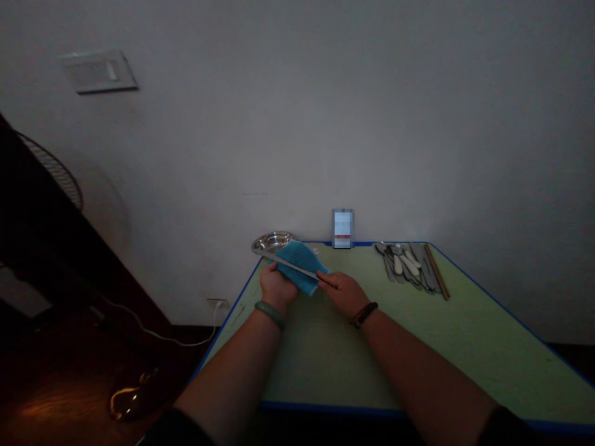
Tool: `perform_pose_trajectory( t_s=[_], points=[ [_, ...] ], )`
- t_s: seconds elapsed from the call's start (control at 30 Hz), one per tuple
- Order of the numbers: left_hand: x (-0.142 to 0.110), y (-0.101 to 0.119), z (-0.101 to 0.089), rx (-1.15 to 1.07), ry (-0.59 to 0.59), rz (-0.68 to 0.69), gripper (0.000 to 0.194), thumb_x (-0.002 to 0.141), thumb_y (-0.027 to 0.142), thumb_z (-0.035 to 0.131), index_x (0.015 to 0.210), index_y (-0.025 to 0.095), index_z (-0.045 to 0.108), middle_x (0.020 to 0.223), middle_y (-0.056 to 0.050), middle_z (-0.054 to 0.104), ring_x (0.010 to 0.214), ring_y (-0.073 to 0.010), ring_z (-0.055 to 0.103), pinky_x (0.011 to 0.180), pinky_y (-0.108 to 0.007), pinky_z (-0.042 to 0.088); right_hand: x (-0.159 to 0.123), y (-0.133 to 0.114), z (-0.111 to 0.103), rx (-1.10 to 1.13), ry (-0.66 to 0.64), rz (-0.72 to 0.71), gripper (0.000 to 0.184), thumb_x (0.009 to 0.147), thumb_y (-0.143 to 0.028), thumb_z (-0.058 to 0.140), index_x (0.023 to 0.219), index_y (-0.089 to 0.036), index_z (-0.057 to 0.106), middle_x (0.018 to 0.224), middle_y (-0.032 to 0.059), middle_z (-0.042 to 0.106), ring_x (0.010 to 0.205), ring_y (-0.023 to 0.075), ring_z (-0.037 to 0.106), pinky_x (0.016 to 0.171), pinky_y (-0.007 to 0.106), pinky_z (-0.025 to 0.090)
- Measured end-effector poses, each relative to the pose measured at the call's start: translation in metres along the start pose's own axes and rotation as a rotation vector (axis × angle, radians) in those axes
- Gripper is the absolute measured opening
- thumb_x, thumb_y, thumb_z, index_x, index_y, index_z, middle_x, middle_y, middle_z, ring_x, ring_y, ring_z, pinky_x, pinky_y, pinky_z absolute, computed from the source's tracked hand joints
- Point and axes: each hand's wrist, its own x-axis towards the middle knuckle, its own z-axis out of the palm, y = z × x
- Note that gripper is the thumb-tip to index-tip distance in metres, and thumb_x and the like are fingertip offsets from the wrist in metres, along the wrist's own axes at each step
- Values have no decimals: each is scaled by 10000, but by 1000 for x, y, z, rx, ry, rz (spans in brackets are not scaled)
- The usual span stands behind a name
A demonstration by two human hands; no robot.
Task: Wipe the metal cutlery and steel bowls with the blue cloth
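Two hands hold one long metal utensil [289, 263] above the near part of the table. The left hand [277, 286] is closed around a folded blue cloth [300, 266], and the metal lies across this cloth near its middle. The right hand [341, 293] pinches the end of the utensil between thumb and fingers, and it is not a tight fist. The far tip passes beyond the left hand to a steel bowl [273, 241], but it is hard to tell if the two are touching. At this moment the work in hand is cloth against metal, with both hands close together.

On the right of the hands, spoons and knives [403, 266] lie in a group, with wooden chopsticks [436, 271] just beside them. Ahead of the hands, a blurred card [343, 228] stands against the wall. The table [465, 337] has a pale green top and blue edges. Left of the hands, a white cable [158, 334] runs down from a wall socket [217, 303], and a fan [56, 167] stands in the dark corner.
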Motion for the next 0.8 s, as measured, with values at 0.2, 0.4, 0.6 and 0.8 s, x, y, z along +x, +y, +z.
perform_pose_trajectory(
  t_s=[0.2, 0.4, 0.6, 0.8],
  points=[
    [1, 4, 2, 35, 48, 48, 451, 806, 244, 335, 1088, 51, 628, 973, -162, 698, 1014, -302, 630, 941, -488, 439, -3, -4, -6, -108, -59, -22, 383, 872, -361, 462, 1204, -231, 604, 1035, 77, 673, 929, 182, 603, 827, 286, 435],
    [3, 7, 1, 43, 41, 79, 453, 793, 226, 349, 1097, 25, 618, 982, -180, 692, 1008, -309, 631, 947, -483, 433, 0, -12, -20, -261, -119, -75, 360, 874, -360, 449, 1184, -276, 612, 1032, 65, 672, 935, 201, 603, 785, 295, 428],
    [6, 8, -2, -19, 21, 79, 468, 788, 226, 364, 1161, 58, 592, 1078, -167, 671, 1052, -309, 610, 958, -491, 421, -6, -12, -31, -441, -200, -150, 388, 883, -348, 427, 1238, -271, 564, 1010, 90, 659, 880, 213, 606, 730, 300, 422],
    [9, 9, -7, -21, 26, 70, 506, 791, 276, 374, 1203, 52, 565, 1155, -189, 632, 1109, -334, 571, 980, -518, 387, -24, 1, -35, -430, -183, -89, 399, 892, -351, 415, 1264, -277, 539, 1015, 81, 651, 893, 198, 602, 750, 288, 422]
  ],
)
